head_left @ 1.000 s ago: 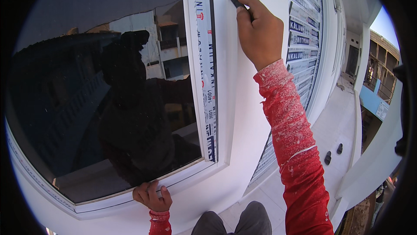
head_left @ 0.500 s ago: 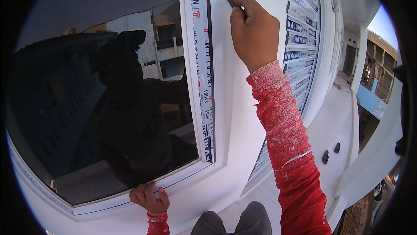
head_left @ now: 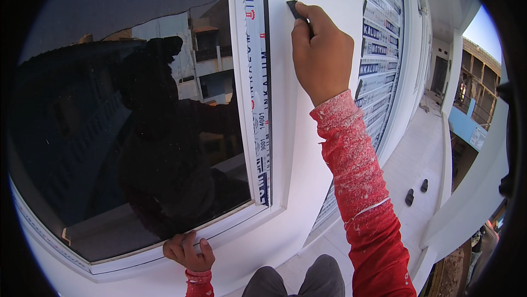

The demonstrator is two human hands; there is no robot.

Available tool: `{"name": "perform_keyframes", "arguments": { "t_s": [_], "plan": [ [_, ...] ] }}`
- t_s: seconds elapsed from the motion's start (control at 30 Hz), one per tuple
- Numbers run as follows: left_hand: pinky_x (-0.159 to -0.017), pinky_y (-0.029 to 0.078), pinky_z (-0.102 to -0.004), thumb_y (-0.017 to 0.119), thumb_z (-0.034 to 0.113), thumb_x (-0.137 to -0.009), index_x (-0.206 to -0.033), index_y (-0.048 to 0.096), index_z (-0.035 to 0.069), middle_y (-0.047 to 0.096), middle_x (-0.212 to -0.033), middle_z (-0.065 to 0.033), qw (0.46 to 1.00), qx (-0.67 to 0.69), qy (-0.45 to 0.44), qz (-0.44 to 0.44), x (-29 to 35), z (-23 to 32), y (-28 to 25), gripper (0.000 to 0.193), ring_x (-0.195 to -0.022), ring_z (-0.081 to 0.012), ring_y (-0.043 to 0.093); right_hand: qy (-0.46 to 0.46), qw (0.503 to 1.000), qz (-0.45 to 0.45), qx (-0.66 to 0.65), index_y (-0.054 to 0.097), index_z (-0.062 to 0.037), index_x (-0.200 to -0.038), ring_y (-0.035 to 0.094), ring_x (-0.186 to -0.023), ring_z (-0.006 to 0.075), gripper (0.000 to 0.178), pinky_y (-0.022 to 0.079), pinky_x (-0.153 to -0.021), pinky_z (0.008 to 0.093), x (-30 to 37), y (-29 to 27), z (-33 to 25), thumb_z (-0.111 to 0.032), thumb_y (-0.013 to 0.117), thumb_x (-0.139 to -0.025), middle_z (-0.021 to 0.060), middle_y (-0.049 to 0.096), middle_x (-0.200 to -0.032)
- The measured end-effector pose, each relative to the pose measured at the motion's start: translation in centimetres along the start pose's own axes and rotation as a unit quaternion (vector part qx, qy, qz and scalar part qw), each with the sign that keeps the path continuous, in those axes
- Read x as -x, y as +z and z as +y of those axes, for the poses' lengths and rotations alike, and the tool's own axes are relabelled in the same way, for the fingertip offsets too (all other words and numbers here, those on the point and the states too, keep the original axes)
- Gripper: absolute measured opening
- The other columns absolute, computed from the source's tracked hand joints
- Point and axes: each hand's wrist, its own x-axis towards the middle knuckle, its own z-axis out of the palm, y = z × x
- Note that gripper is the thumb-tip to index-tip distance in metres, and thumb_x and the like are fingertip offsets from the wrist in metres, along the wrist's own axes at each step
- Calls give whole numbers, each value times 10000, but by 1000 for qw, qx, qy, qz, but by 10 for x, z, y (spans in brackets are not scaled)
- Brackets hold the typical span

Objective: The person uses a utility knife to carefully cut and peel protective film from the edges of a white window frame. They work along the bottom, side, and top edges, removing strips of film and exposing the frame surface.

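Observation:
Between the thumb and bent fingers of my right hand (head_left: 324, 50) is a small flat black piece (head_left: 293, 8); its exact kind is not clear. Its tip is against or very near the white window surround (head_left: 281, 34), just right of the window frame. My left hand (head_left: 189, 251) rests on the white lower window frame (head_left: 219, 229), fingers slightly bent and thumb apart, holding nothing. Dark glass (head_left: 82, 132) fills the window and reflects a figure and buildings. Printed protective film (head_left: 257, 77) covers the right side of the frame. White dust coats my right red sleeve (head_left: 354, 149).
A louvred shutter or door (head_left: 377, 50) with film-covered slats stands to the right. Beyond it runs a tiled walkway (head_left: 406, 154) with a pair of dark sandals (head_left: 410, 197). A white parapet (head_left: 466, 204) borders its outer side. My knees (head_left: 324, 275) show at the bottom.
My right hand has slid slightly down along the surround with the black piece in its grip. The left hand stays at the lower frame.

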Motion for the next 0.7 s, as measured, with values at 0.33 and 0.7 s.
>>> {"name": "perform_keyframes", "arguments": {
  "t_s": [0.33, 0.7],
  "plan": [
    [-959, 347, -486, 566, 362, -984, -994, 670, 86, 557, -1049, -106, 1000, -4, 3, 6, 0, 1, 0, 295, -1091, -319, 441, 5, 1000, -14, -10, 708, -9, -1104, 721, -644, 291, 184, 571, -620, 364, 13, -4, 1, -85, 624, -959, 159, 740, -792],
    [-973, 347, -481, 572, 361, -981, -1018, 681, 91, 564, -1083, -101, 1000, -6, 7, 6, 2, -1, 1, 294, -1116, -312, 439, 3, 999, -25, -19, 701, -3, -1106, 693, -592, 272, 179, 550, -583, 344, 31, -10, 4, -69, 625, -958, 147, 723, -752]
  ]
}}
